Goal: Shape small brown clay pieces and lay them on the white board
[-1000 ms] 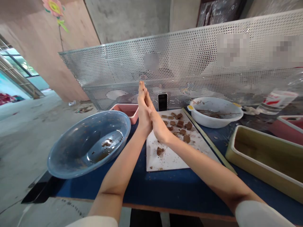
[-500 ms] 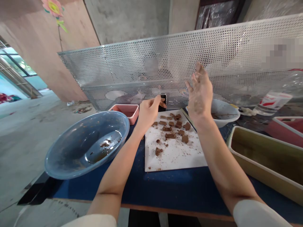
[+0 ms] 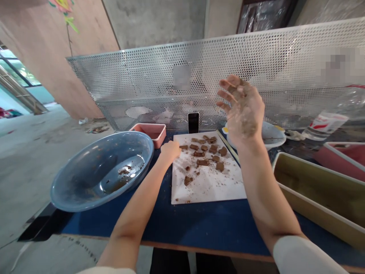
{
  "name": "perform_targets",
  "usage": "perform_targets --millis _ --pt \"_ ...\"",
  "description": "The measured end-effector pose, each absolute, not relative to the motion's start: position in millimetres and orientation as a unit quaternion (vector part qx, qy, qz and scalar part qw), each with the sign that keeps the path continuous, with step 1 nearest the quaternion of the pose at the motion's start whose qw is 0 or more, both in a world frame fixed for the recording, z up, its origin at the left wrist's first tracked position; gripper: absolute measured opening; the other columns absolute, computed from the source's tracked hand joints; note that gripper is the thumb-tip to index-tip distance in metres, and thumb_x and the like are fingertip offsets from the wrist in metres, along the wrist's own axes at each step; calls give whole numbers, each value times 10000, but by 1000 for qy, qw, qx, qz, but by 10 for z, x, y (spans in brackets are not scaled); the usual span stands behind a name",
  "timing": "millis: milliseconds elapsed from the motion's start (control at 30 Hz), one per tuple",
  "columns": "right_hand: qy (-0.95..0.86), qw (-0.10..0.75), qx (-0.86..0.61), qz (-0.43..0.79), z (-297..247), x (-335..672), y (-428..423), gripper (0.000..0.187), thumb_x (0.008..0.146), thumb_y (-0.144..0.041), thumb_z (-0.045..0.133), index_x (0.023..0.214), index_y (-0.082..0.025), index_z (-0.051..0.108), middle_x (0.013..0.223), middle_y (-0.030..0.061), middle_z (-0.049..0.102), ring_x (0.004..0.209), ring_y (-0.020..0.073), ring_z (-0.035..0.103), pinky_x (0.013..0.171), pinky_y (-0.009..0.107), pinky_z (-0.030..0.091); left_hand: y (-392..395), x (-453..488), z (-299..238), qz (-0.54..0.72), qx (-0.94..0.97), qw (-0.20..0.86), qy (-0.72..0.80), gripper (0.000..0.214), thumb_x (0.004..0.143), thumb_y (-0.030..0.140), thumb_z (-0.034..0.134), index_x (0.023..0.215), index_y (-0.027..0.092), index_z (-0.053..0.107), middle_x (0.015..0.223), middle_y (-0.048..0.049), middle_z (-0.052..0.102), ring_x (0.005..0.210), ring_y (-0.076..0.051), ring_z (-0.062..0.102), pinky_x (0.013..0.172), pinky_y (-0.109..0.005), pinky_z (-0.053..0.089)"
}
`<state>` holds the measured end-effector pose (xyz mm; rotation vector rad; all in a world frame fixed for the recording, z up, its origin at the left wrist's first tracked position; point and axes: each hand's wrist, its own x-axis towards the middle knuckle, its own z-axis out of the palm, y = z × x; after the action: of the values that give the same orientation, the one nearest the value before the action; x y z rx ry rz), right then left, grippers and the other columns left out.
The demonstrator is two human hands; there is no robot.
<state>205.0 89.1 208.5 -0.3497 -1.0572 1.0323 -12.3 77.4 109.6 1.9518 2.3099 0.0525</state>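
My left hand is low at the left edge of a white board, its fingers curled together. The fingertips come close to a small brown clay-like piece; whether they touch it or hold anything is hidden. My right hand is raised above the board's right side, palm turned toward me and smeared with mud. Its fingers are spread and slightly bent, with nothing in them. Several brown clay-like pieces and crumbs lie scattered over the board. A thin strip rests along its right edge.
A large blue basin with murky water stands left, beside a pink tub. A phone stands upright before the perforated metal panel. To the right are a white bowl, an olive trough and a clear bottle.
My left hand has moved down and left, from in front of the phone to the board's left edge. My right hand has turned its palm more toward me, fingers pointing left.
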Motion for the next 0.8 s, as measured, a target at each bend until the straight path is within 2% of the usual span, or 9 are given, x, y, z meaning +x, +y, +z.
perform_targets --millis 100,133,233,300,400,533,667,733,800 --pt "-458 722 -153 495 2107 2039 901 211 988 -311 529 1040 -275 730 1078 4 795 966 178 724 791 306 631 468 124 848 36 671 40 740 437 1160 408 439 1314 124 734 1320 -272 763 1319 -408 719 1064 -466 566" --pt "-455 721 -150 501 2118 2039 896 206 985 -309 525 1030 -271 722 1027 -2 783 923 169 711 766 293 620 335 212 750 41 681 36 730 480 1169 466 406 1352 140 708 1332 -256 756 1327 -399 712 1067 -455 563" --pt "-456 719 -142 505 2152 2045 854 168 978 -313 531 987 -299 698 934 -18 739 851 168 672 729 288 598 -41 402 454 21 705 45 708 594 1118 604 502 1412 107 641 1253 -263 746 1194 -435 751 960 -472 597" --pt "-456 713 -133 515 2169 2048 823 150 969 -301 539 954 -320 687 909 -15 707 814 168 641 702 287 572 -199 439 311 4 702 49 710 559 1107 520 572 1496 118 556 1282 -259 722 1169 -421 762 908 -442 602" --pt "-448 705 -108 539 2176 2038 795 131 967 -268 549 959 -286 678 900 -9 655 764 145 602 677 281 519 -259 396 224 8 691 54 720 432 1132 371 542 1495 139 517 1276 -235 715 1169 -390 767 872 -403 597" --pt "-465 703 -112 526 2163 2013 764 130 1001 -335 543 997 -268 655 920 -6 620 774 162 586 713 306 498 -183 320 182 50 690 43 721 471 1150 422 514 1501 109 487 1227 -215 717 1120 -366 761 859 -397 596" --pt "-492 696 -136 505 2157 2019 723 101 973 -380 563 984 -310 636 955 12 641 843 203 598 769 330 525 -129 288 27 115 724 -36 679 514 1146 435 516 1565 139 485 1389 -214 639 1251 -366 667 1019 -454 577" --pt "-496 694 -156 498 2164 2035 707 98 960 -389 562 986 -326 631 968 17 677 889 222 623 799 350 552 -115 273 -54 138 748 -60 646 445 1142 410 513 1506 160 566 1416 -199 615 1292 -365 622 1083 -479 550" --pt "-504 689 -174 491 2174 2050 696 78 949 -394 579 985 -351 633 1003 19 714 954 239 652 836 375 579 -102 256 -107 149 760 -58 630 347 1141 380 498 1316 139 677 1334 -190 644 1263 -354 622 1081 -473 547"
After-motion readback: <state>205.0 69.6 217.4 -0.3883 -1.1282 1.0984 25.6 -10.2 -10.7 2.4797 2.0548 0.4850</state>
